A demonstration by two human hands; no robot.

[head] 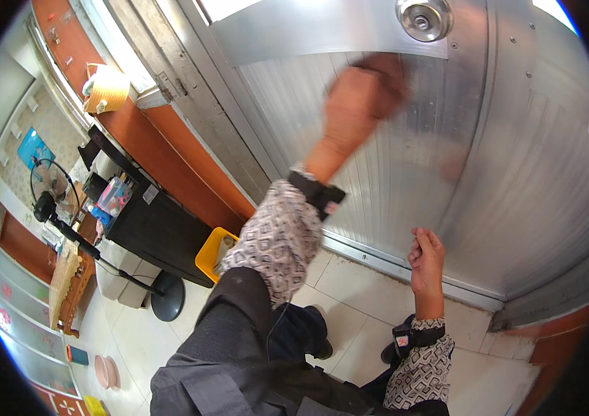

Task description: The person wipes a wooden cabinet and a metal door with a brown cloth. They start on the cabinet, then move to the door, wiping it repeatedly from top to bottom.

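Observation:
My left hand [349, 106], blurred by motion, presses a dark reddish-brown cloth or pad [390, 83] against the ribbed metal door panel [403, 156]. The exact kind of pad cannot be told. A round metal door knob [424, 20] sits just above it, to the right. Lower right, my right hand [427, 260] hangs in front of the door's bottom edge with its fingers loosely curled and nothing seen in it. Both wrists wear black straps over patterned sleeves.
To the left stand a yellow bin [211, 255], a black cabinet [159, 234] and a standing fan with a round black base [168, 296]. A woven basket [107, 89] hangs by the window. A pink basin [106, 371] lies on the tiled floor [346, 291].

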